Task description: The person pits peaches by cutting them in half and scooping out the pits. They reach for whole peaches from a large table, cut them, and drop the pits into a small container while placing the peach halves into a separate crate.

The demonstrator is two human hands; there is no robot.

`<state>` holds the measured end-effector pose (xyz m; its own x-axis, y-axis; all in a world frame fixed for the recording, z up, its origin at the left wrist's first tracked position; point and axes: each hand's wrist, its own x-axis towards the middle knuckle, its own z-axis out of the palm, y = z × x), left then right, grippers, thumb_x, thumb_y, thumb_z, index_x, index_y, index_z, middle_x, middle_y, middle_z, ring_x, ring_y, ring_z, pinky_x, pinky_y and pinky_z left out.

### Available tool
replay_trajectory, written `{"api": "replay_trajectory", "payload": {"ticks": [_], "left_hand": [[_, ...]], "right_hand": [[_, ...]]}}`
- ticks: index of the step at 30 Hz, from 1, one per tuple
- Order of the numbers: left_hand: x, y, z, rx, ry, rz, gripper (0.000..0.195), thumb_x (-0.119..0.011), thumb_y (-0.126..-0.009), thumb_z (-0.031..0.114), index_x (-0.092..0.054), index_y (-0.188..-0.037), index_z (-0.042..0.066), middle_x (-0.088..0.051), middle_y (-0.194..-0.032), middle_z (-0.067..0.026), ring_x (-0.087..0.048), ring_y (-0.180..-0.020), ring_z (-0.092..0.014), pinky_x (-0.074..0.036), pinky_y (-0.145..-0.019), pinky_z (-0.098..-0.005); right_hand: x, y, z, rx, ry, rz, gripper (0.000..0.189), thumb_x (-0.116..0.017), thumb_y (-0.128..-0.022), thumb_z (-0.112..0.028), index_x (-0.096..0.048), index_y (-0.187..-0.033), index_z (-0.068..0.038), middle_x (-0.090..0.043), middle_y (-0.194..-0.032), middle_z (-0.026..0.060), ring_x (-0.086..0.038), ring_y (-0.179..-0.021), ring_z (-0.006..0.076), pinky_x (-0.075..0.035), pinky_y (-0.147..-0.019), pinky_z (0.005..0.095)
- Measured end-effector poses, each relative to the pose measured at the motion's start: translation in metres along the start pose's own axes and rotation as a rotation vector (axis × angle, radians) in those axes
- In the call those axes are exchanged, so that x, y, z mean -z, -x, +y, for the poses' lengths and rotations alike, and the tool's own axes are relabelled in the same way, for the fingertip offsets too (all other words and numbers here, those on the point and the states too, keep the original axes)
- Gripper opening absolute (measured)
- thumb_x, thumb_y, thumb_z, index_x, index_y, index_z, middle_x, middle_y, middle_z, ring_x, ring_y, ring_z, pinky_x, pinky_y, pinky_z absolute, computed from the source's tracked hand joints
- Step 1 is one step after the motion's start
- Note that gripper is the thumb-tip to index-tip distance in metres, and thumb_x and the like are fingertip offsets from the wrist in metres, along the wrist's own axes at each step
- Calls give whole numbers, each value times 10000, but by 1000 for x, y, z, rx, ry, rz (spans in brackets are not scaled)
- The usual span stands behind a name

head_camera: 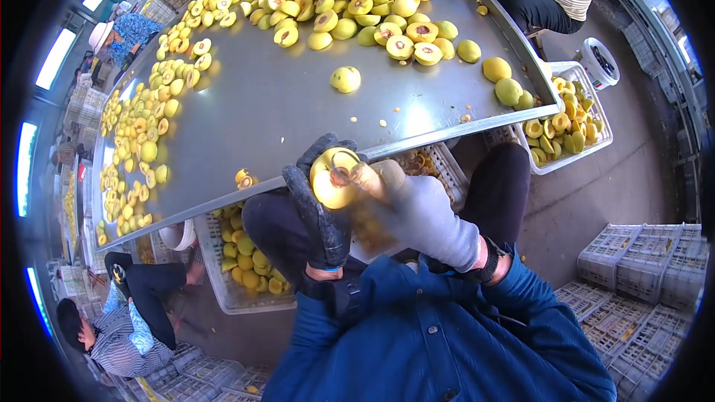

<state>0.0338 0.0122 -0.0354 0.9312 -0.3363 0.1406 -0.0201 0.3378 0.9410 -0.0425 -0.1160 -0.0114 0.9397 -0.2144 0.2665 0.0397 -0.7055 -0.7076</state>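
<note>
My left hand (319,218), in a black coated glove, cups a halved yellow peach (329,192) with its cut face and brown pit hollow turned up. My right hand (419,215), in a grey knit glove, grips a small pitting tool (341,159). Its curved metal loop lies over the cut face. Blur and the fingers hide most of its handle. Both hands are just off the near edge of a metal table (251,106), above my lap. On the table nearby lie one whole-looking peach (346,79) and a small cut piece (244,179).
A pile of halved peaches (346,3) covers the table's far side; more halves (139,139) line its left. Crates of peaches stand at left (254,268) and right (570,128). A white bucket (599,64), stacked crates (642,262) and several other people surround the table.
</note>
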Motion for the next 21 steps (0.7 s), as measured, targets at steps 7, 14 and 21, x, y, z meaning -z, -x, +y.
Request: {"api": "replay_trajectory", "payload": {"ticks": [7, 14, 21], "left_hand": [[-1, 7, 13, 142, 346, -115, 580, -293, -1040, 474, -491, -1271, -19, -610, -1141, -152, -597, -1036, -258, -469, -964, -369], [-16, 22, 37, -312, -672, -119, 502, -546, -972, 324, -460, -1309, -37, -615, -1126, -167, -612, -1005, -269, -478, -942, -361], [-11, 25, 43, -321, -895, -164, 451, -558, -968, 277, -484, -1279, -40, -632, -1105, -164, -624, -985, -253, -486, -929, -347]], "right_hand": [[-3, 17, -7, -1, 108, -105, 250, -645, -883, -297, -511, -860, -87, -582, -586, 126, -627, -548, 338, -490, -490, 421], [5, 21, -10, 67, 111, -111, 206, -615, -881, -232, -504, -861, -61, -598, -595, 133, -635, -548, 344, -494, -490, 421], [17, 11, 11, 135, 220, -280, 250, -650, -849, -232, -505, -967, -68, -630, -673, 147, -651, -629, 363, -518, -548, 433]]}}
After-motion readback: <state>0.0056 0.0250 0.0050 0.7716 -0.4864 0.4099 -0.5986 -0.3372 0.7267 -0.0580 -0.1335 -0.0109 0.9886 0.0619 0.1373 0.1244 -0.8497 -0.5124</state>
